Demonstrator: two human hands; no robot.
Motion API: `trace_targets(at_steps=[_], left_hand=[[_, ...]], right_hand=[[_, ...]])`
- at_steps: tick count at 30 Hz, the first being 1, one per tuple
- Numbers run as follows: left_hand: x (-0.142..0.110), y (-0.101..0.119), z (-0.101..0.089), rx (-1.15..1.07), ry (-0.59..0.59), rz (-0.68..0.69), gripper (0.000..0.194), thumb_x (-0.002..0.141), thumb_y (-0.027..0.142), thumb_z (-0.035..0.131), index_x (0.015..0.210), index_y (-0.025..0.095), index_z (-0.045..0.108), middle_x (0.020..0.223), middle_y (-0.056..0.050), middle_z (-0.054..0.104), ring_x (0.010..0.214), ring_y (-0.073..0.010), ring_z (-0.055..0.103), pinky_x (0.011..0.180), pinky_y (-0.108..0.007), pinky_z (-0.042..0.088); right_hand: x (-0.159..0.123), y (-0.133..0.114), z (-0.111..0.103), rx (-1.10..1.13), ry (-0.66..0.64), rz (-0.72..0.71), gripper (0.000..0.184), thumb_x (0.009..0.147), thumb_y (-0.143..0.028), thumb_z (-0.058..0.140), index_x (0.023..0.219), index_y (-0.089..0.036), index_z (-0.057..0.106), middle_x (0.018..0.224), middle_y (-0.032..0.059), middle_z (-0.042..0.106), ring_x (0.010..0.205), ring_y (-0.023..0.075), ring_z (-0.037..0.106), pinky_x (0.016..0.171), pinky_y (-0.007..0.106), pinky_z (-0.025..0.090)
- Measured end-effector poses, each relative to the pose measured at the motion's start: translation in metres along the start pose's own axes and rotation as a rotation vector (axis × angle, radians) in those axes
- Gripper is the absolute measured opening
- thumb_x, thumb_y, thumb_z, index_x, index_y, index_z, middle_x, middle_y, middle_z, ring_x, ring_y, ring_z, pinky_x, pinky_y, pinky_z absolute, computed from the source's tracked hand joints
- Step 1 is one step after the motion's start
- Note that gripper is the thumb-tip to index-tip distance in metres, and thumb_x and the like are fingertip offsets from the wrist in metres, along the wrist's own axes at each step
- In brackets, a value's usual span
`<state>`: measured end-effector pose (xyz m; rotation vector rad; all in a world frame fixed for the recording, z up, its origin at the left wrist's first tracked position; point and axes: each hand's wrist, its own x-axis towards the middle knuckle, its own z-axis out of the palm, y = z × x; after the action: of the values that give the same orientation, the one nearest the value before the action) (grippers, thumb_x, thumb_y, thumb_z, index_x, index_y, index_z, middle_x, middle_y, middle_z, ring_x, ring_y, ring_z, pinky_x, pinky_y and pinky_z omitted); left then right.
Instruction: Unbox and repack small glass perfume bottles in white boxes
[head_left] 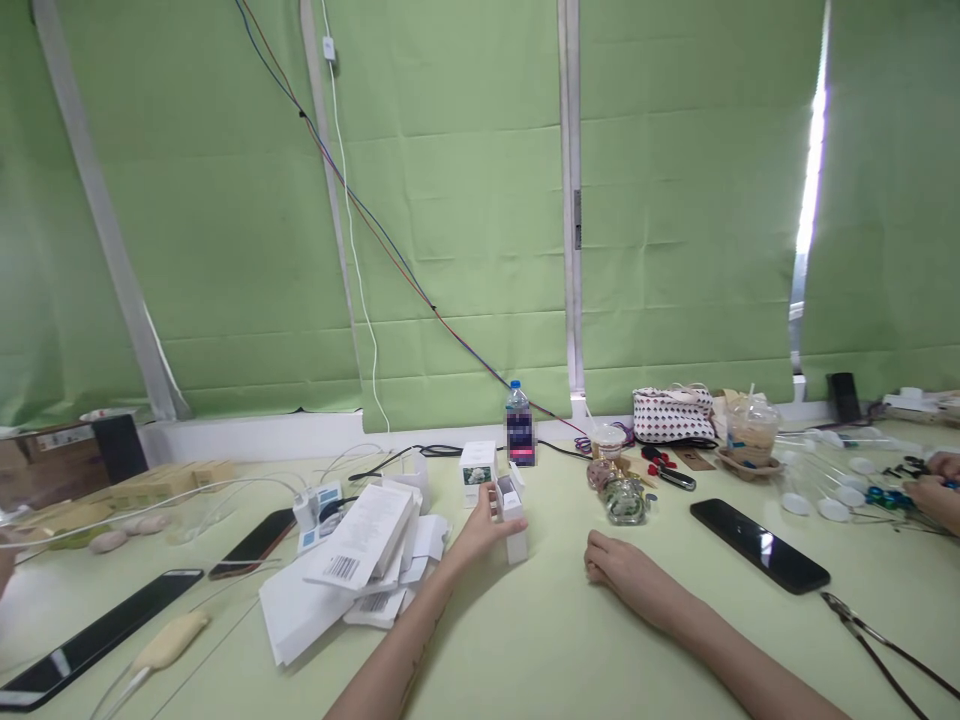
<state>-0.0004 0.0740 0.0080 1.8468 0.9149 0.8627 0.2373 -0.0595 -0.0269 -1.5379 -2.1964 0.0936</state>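
Note:
My left hand (484, 525) grips a small narrow white box (517, 545) that stands upright on the table, with its top flap raised. My right hand (611, 562) rests on the table to the right of that box. Its fingers are curled in, and whatever they may hold is hidden. Behind the small box is a wider white box (478, 462) with a printed picture on its front. Beyond my right hand sits a clear glass jar (625, 502) with greenish contents. To the left of my left forearm lies a pile of flattened white cartons (360, 550).
A bottle (519, 425) stands at the back. On the right are a black phone (759, 545), pliers (862, 625), an iced drink cup (752, 430) and another person's hand (934, 495). On the left lie a power strip (319, 510), cables and a long dark device (97, 635).

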Motion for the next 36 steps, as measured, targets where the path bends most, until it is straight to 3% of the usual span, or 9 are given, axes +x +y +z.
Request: trace_targets(at_steps=[7,12,19,25,31,36], left_hand=[[0.002,-0.003,0.000,-0.016,-0.013,0.000,0.074,0.062,0.047,0.076,0.119,0.024,0.034,0.121,-0.009,0.053,0.104,-0.0223,0.058,0.089,-0.033,0.045],[0.002,-0.005,-0.001,0.013,-0.001,-0.018,0.076,0.061,0.050,0.077,0.118,0.024,0.034,0.121,-0.009,0.051,0.105,-0.0227,0.058,0.087,-0.031,0.046],[0.003,-0.004,0.000,0.016,0.002,-0.026,0.076,0.062,0.049,0.076,0.120,0.025,0.033,0.122,-0.009,0.052,0.104,-0.0225,0.059,0.085,-0.030,0.047],[0.001,0.000,0.001,0.034,-0.002,-0.054,0.077,0.062,0.049,0.076,0.122,0.025,0.033,0.123,-0.009,0.052,0.105,-0.0224,0.058,0.085,-0.030,0.047],[0.002,-0.003,0.001,0.023,-0.004,-0.028,0.075,0.063,0.046,0.075,0.120,0.023,0.032,0.120,-0.009,0.051,0.106,-0.0222,0.057,0.086,-0.031,0.047],[0.002,-0.004,0.001,0.015,-0.012,-0.041,0.074,0.063,0.046,0.076,0.119,0.025,0.033,0.118,-0.008,0.053,0.103,-0.0210,0.059,0.085,-0.030,0.047]], right_hand=[[-0.003,-0.009,-0.006,-0.027,0.103,-0.044,0.023,0.094,-0.018,0.034,0.088,-0.021,0.055,0.093,0.0031,0.055,0.078,0.0156,0.056,0.067,0.026,0.042],[-0.009,-0.009,-0.010,-0.038,0.093,-0.122,0.025,0.094,-0.018,0.033,0.095,-0.022,0.057,0.096,0.0050,0.057,0.081,0.0166,0.057,0.069,0.026,0.042],[-0.009,-0.003,-0.012,0.095,0.112,-0.056,0.027,0.095,-0.023,0.032,0.098,-0.023,0.059,0.100,0.0050,0.055,0.077,0.0155,0.059,0.073,0.028,0.046],[-0.008,-0.001,-0.014,0.193,0.204,0.010,0.030,0.095,-0.025,0.031,0.114,-0.024,0.054,0.101,0.0056,0.054,0.084,0.0162,0.059,0.079,0.028,0.045],[-0.005,0.000,-0.015,0.241,0.231,0.061,0.017,0.090,-0.024,0.042,0.085,-0.023,0.058,0.086,0.0027,0.057,0.078,0.0175,0.057,0.074,0.029,0.045],[-0.005,0.000,-0.014,0.225,0.199,0.036,0.024,0.092,-0.027,0.041,0.088,-0.022,0.065,0.091,0.0051,0.054,0.080,0.0175,0.058,0.076,0.030,0.046]])
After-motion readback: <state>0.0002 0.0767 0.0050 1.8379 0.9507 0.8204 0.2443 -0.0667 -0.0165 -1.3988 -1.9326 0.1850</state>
